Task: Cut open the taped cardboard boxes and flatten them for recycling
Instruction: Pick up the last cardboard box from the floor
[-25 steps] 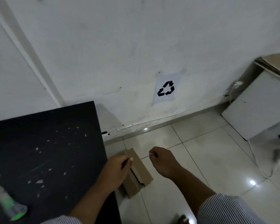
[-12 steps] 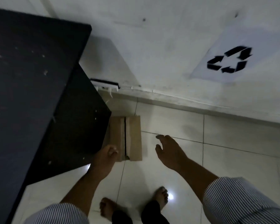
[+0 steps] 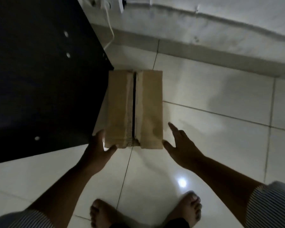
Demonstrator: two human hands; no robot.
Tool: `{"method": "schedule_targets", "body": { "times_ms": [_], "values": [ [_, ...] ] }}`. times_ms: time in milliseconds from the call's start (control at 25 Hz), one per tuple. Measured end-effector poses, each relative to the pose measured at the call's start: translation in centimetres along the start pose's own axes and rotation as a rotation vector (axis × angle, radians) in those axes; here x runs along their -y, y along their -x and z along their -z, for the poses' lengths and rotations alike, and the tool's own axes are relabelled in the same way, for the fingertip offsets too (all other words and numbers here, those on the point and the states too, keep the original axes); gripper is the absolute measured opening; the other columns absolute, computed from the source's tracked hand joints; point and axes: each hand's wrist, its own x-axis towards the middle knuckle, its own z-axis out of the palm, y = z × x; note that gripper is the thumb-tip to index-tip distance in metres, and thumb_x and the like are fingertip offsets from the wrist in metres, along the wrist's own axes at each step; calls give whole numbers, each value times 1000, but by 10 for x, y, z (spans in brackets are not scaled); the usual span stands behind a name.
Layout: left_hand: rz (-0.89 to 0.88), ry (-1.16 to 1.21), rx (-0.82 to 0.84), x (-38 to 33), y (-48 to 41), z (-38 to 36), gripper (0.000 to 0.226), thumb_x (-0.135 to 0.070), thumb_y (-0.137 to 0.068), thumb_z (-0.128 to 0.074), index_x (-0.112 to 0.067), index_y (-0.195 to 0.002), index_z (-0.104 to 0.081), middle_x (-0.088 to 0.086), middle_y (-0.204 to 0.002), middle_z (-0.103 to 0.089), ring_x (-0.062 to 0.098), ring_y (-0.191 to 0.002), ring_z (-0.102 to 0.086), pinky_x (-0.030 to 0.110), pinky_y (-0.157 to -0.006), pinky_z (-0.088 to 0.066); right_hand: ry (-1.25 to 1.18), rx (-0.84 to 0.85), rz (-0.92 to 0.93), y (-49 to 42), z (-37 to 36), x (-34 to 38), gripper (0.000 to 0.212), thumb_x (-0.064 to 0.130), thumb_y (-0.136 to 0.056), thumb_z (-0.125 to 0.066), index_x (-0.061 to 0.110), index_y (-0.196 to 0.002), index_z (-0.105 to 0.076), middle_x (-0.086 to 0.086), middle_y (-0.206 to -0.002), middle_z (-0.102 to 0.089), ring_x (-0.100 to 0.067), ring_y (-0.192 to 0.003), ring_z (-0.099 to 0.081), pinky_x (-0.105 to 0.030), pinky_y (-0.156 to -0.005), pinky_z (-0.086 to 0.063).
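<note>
While the left hand (image 3: 97,150) pinches the box (image 3: 148,104) at its near left corner, the right hand (image 3: 181,145) hovers beside the right corner, fingers spread.

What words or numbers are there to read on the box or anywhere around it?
No text here can be read.
The cardboard box: faint dark marks beside its slit, too blurred to read.
The wall, floor and black table: no writing shows.

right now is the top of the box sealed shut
No, a dark open slit runs down the middle of the box top between its flaps.
</note>
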Motion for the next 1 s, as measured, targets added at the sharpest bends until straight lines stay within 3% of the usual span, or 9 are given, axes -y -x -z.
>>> {"method": "schedule_targets", "body": {
  "times_ms": [120, 240, 360, 520, 600, 720, 880, 1000],
  "values": [
    [4, 111, -43, 38, -57, -24, 96, -49, -83, -72, -25, -158, -18, 5, -159, -32, 29, -143, -37, 41, -108, -39, -201, -54, -53, -50, -54, -23, 76, 58, -99, -42, 37, -159, 0, -5, -159, -32, -30, -141, -40, -43, -108, -39],
    [-54, 244, -50, 62, -90, -45, 113, -68, -60, -82, -39, -153, -23, -7, -146, -46, 23, -131, -49, 48, -107, -46, -441, -131, 47, -82, -86, -32, 73, 64, -93, -45, 49, -155, -8, 5, -149, -46, -24, -128, -54, -46, -101, -50],
    [-119, 287, -145, 67, -101, -63, 105, -50, -67, -85, -40, -152, -24, -16, -135, -45, 20, -125, -50, 42, -101, -49, -720, -132, 117, -93, -101, -29, 70, 52, -91, -57, 45, -152, -22, 20, -132, -58, -9, -117, -61, -44, -96, -56],
    [-175, 301, -168, 60, -85, -66, 103, -48, -65, -85, -41, -151, -28, -11, -142, -49, 17, -125, -52, 42, -99, -53, -865, -108, 116, -71, -97, -24, 73, 49, -93, -60, 44, -153, -19, 21, -136, -51, -3, -118, -57, -32, -92, -57],
    [-206, 297, -207, 49, -62, -61, 98, -37, -72, -87, -37, -151, -30, -11, -142, -48, 14, -124, -51, 34, -90, -54, -945, -103, 116, -47, -83, -17, 64, 40, -97, -59, 46, -150, -23, 23, -134, -50, 2, -113, -58, -24, -82, -59],
    [-245, 356, -274, 13, -7, -47, 103, -52, -64, -84, -38, -151, -31, -13, -144, -47, 10, -124, -51, 21, -82, -50, -1043, -150, 110, 5, -43, 3, 56, 33, -97, -57, 52, -142, -29, 29, -124, -55, 7, -106, -60, -20, -72, -58],
    [-273, 505, -312, -56, 65, -12, 99, -57, -62, -84, -44, -146, -34, -18, -141, -45, 5, -123, -49, 23, -86, -51, -1071, -225, 126, 76, 30, 34, 64, 38, -93, -59, 48, -149, -30, 23, -135, -54, 1, -114, -59, -26, -75, -60],
    [-330, 545, -276, -106, 119, 29, 98, -59, -61, -84, -45, -145, -36, -19, -142, -46, 5, -130, -47, 41, -98, -53, -1074, -267, 99, 131, 99, 62, 66, 37, -90, -60, 51, -147, -30, 31, -125, -57, 8, -106, -60, -15, -67, -56]
  ]
}}
